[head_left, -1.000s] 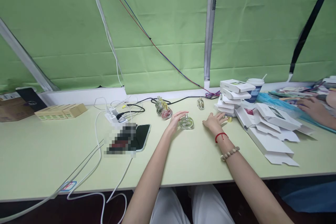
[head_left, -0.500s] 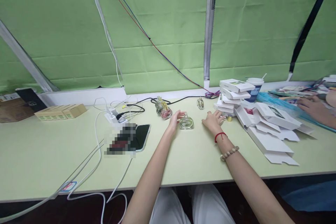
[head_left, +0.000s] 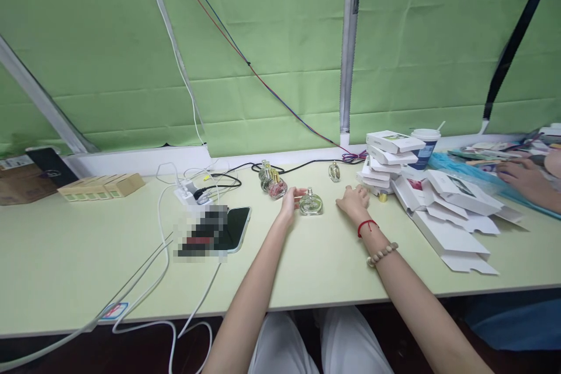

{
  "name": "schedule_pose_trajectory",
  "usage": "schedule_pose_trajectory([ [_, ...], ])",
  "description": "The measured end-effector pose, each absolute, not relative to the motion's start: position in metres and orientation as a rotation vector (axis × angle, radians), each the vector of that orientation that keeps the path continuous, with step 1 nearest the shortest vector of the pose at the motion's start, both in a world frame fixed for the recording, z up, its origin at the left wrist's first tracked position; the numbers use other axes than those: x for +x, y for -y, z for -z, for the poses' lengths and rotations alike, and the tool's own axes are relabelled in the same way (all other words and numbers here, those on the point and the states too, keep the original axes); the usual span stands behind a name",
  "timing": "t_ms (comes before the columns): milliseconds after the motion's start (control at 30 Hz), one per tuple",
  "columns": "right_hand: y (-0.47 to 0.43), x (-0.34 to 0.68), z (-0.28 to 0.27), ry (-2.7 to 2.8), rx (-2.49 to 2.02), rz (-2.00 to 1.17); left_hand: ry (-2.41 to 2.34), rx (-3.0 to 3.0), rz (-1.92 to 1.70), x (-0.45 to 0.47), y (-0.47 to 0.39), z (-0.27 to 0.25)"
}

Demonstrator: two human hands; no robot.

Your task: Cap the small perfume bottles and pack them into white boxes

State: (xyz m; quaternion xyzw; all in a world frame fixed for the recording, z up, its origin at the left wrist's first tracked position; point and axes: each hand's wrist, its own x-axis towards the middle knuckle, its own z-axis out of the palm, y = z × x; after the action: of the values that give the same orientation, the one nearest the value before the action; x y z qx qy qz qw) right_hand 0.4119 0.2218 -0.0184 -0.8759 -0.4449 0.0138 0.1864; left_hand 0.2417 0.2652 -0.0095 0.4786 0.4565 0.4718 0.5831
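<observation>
A clear glass perfume bottle (head_left: pixel 311 205) with pale green liquid stands upright and uncapped on the table. My left hand (head_left: pixel 289 204) rests at its left side, fingers apart, their tips close against the glass; whether they touch it I cannot tell. Further right, my right hand (head_left: pixel 353 201) lies low over the table with its fingers curled in. What those fingers hold, if anything, is hidden. Just beyond them sits a small gold cap (head_left: pixel 383 198). Behind both hands stands a small perfume bottle (head_left: pixel 334 172), and several gold-topped bottles (head_left: pixel 276 187) cluster left of it.
White boxes are stacked (head_left: pixel 390 158) at the right, with flattened white cartons (head_left: pixel 456 234) before them. A paper cup (head_left: pixel 425 149) stands behind. At left lie a phone (head_left: pixel 236 228), a power strip (head_left: pixel 188 194), cables and yellow boxes (head_left: pixel 103 186). Another person's hand (head_left: pixel 521 176) is far right.
My right hand's fingers have curled inward, and a small silvery piece that lay by the gold cap no longer shows. My left hand's fingers have drawn slightly lower beside the bottle.
</observation>
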Motion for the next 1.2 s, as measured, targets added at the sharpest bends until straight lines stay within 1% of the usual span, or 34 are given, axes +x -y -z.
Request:
schedule_pose_trajectory([
  [200, -0.224, 0.418, 0.023, 1.282, -2.402, -0.102, -1.076, 1.126, -1.104, 0.242, -0.265, 0.009],
  [433, -0.23, 0.425, 0.032, 1.352, -2.286, -0.01, -1.081, 1.146, -1.095, 0.243, -0.262, 0.009],
  [667, -0.236, 0.429, 0.042, 1.493, -2.22, -0.107, -1.081, 1.149, -1.092, 0.243, -0.257, 0.007],
  [867, -0.231, 0.427, 0.032, 1.428, -2.18, -0.037, -1.092, 1.145, -1.084, 0.246, -0.254, 0.006],
  [1033, -0.227, 0.424, 0.019, 1.403, -2.228, -0.074, -1.07, 1.17, -1.022, 0.247, -0.252, 0.006],
  [1200, -0.231, 0.424, 0.025, 1.341, -2.128, -0.036, -1.064, 1.268, -0.941, 0.25, -0.25, 0.009],
])
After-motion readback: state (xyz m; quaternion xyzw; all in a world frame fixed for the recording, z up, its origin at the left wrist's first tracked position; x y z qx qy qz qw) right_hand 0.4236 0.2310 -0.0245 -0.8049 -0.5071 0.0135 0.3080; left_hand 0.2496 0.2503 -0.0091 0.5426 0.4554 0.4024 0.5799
